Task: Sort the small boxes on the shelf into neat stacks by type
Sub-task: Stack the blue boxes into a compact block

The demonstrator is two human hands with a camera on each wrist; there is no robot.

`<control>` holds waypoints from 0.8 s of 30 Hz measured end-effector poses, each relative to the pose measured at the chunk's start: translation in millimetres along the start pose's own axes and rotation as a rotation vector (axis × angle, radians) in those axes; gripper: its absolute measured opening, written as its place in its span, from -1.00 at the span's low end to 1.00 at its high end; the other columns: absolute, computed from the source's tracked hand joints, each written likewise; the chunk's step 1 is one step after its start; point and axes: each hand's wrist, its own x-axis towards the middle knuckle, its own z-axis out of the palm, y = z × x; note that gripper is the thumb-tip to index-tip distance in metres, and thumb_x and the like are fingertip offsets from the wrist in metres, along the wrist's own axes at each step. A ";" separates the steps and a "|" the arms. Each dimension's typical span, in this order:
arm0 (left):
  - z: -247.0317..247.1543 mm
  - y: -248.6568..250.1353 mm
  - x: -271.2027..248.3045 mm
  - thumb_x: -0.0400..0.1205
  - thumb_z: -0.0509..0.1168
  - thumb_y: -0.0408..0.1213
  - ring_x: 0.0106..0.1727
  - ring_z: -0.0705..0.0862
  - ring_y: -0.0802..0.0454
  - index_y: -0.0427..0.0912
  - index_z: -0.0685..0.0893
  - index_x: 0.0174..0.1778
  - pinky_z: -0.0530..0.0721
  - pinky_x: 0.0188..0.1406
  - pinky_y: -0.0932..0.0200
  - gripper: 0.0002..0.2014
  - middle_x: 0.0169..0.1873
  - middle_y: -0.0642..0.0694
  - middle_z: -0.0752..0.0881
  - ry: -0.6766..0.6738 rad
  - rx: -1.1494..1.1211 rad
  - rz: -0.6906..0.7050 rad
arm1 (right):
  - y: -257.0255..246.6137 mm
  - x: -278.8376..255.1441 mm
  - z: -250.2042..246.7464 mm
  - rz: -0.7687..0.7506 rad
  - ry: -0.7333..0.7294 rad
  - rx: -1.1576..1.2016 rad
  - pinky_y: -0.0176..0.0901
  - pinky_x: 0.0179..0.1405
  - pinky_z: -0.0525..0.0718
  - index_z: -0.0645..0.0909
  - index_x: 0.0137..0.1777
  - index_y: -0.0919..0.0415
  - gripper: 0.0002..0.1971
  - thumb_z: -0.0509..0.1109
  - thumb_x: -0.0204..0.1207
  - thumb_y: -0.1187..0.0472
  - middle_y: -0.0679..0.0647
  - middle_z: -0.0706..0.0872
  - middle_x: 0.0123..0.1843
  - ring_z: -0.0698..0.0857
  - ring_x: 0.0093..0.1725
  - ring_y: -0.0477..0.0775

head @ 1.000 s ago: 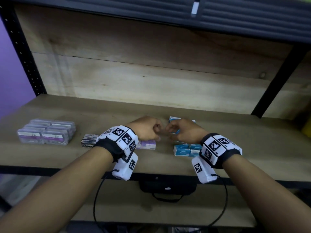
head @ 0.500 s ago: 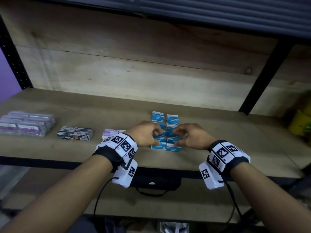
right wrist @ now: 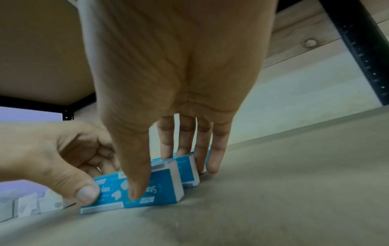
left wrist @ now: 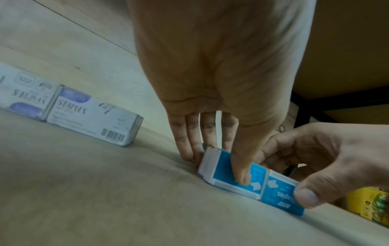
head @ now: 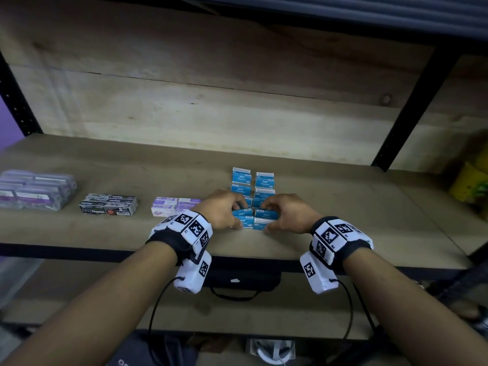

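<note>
Wooden shelf (head: pixel 343 207) w/ plank back: both hands have slid fwd since a sec ago, uncovering two far-running rows of blue staple boxes (head: pixel 253 196) at centre. Left hand (head: pixel 221 210) and right hand (head: pixel 287 212) each pinch a near-end box, thumb vs fingers, squaring rows. Blue type's prob nearly sorted; white-purple boxes (head: pixel 175 206) sit just left.

Both hands (head: pixel 253 213) have dropped to pinch the nearest blue boxes (head: pixel 254 219).
</note>
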 end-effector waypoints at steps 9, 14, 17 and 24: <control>-0.5 -0.8 2.0 0.40 0.56 -0.22 -0.01 0.69 0.10 -0.02 0.71 0.14 0.63 0.04 0.24 -0.61 -0.03 0.04 0.71 0.026 0.009 0.016 | -8.6 7.8 3.8 -0.013 -0.030 -0.040 -0.29 0.04 0.58 0.64 0.20 0.05 -0.55 0.61 0.30 0.15 -0.01 0.72 0.15 0.66 0.04 -0.05; -2.7 0.7 5.1 0.39 0.56 -0.25 0.00 0.69 0.09 -0.07 0.71 0.15 0.63 0.03 0.26 -0.61 0.01 -0.01 0.74 0.025 0.025 0.035 | -10.7 11.9 3.3 -0.024 -0.037 -0.062 -0.31 -0.04 0.50 0.65 0.17 0.07 -0.61 0.58 0.33 0.19 0.01 0.73 0.14 0.63 0.00 -0.05; -4.6 2.3 7.3 0.38 0.57 -0.27 0.01 0.70 0.07 -0.06 0.71 0.12 0.65 0.07 0.22 -0.61 0.01 -0.02 0.74 0.029 0.031 0.037 | -11.4 13.9 2.7 -0.021 -0.032 -0.065 -0.30 -0.05 0.52 0.66 0.15 0.08 -0.62 0.58 0.33 0.19 0.03 0.73 0.13 0.67 0.04 0.00; -5.5 2.4 10.2 0.36 0.59 -0.27 0.02 0.70 0.08 -0.05 0.72 0.12 0.66 0.09 0.22 -0.60 0.02 -0.02 0.75 0.044 0.038 0.044 | -10.6 16.5 2.9 -0.012 -0.030 -0.046 -0.31 -0.06 0.54 0.66 0.13 0.07 -0.63 0.59 0.32 0.20 0.02 0.75 0.11 0.68 0.01 -0.01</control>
